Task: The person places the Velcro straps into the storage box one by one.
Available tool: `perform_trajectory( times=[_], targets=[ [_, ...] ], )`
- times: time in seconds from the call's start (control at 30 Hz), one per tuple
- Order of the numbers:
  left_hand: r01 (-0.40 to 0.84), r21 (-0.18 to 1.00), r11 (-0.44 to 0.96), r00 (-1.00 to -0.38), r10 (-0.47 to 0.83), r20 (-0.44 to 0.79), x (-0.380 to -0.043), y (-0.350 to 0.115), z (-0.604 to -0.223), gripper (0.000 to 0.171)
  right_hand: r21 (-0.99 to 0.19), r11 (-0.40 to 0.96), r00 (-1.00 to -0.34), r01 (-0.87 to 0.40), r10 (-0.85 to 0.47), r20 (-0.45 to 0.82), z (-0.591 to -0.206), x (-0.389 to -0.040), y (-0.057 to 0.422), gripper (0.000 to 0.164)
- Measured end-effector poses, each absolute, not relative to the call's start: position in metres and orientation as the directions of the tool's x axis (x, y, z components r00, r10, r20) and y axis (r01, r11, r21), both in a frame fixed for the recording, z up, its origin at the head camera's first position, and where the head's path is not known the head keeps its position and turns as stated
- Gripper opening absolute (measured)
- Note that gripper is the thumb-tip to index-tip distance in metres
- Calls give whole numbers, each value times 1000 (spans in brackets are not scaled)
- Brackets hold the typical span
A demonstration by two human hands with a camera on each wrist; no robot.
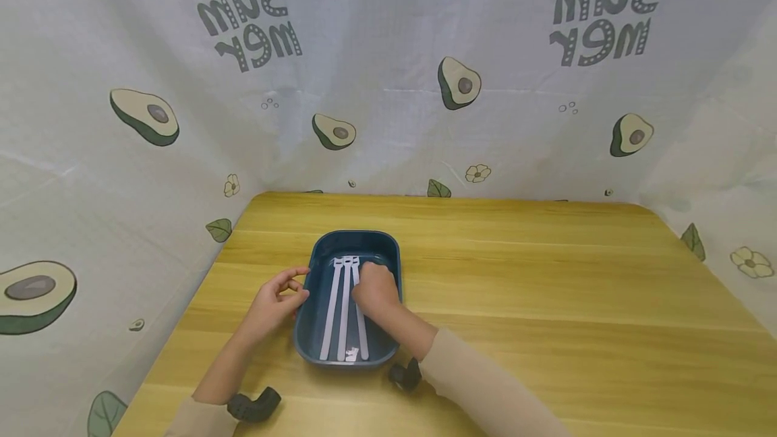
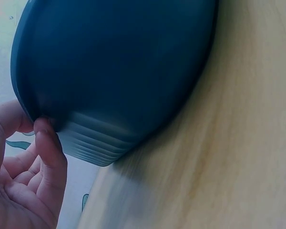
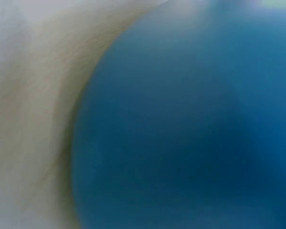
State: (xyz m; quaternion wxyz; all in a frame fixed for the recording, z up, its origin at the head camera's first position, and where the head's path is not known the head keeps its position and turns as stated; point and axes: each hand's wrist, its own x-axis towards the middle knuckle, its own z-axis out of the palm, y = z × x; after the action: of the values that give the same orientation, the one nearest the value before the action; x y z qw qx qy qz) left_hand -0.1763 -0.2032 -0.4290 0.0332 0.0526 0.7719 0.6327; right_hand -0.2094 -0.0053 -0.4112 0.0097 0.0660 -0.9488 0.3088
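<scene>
A dark blue oblong tray (image 1: 348, 364) with rounded corners stands on the table. Inside it lie several long, flat white strips (image 1: 343, 309), side by side lengthwise, each with a wider, slotted head at the far end. My left hand (image 1: 274, 300) pinches the tray's left rim; in the left wrist view, the thumb and forefinger meet at the edge of the tray wall (image 2: 119, 57). My right hand (image 1: 376, 290) reaches down into the tray with bent fingers, overlapping the rightmost strip. Its fingertips are hidden, so I cannot tell whether they grip a strip. Blue tray surface (image 3: 181, 119) fills much of the right wrist view.
The yellow wood-grain table (image 1: 546, 302) extends widely to the right of the tray. A white cloth (image 1: 388, 32) printed with avocados hangs behind it and along both sides. Black wrist devices (image 1: 255, 406) sit close to the tray's near end.
</scene>
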Motion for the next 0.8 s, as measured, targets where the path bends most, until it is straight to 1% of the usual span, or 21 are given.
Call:
perform_trajectory(
  times=[0.07, 0.17, 0.3, 0.33, 0.53, 0.6, 0.67, 0.73, 0.8],
  targets=[
    [39, 980, 194, -992, 126, 14, -176, -203, -430, 44, -584, 796, -988, -157, -128, 92, -411, -209, -4, 8],
    [36, 979, 199, -992, 124, 11, -176, -203, -430, 44, -594, 781, -981, -194, -141, 134, -408, -207, -3, 5],
    [25, 977, 212, -994, 111, 2, -177, -202, -429, 42, -633, 736, -971, -241, -184, 156, -403, -205, 1, 19],
    [25, 976, 217, -994, 109, 2, -178, -202, -429, 41, -647, 718, -966, -257, -201, 160, -401, -204, 3, 20],
    [50, 965, 259, -991, 135, 16, -179, -204, -427, 39, -735, 574, -929, -361, -293, 226, -389, -193, 25, 14],
    [60, 943, 328, -992, 128, 19, -178, -204, -425, 38, -760, 532, -921, -373, -315, 231, -385, -188, 35, 14],
    [85, 889, 450, -994, 104, 42, -175, -205, -420, 38, -775, 507, -917, -377, -321, 236, -382, -183, 47, 14],
    [120, 802, 585, -993, 77, 92, -173, -207, -412, 40, -776, 500, -915, -385, -314, 252, -379, -180, 60, 16],
    [169, 692, 702, -983, 68, 170, -170, -208, -402, 44, -767, 504, -914, -396, -298, 276, -375, -178, 73, 18]
  ],
)
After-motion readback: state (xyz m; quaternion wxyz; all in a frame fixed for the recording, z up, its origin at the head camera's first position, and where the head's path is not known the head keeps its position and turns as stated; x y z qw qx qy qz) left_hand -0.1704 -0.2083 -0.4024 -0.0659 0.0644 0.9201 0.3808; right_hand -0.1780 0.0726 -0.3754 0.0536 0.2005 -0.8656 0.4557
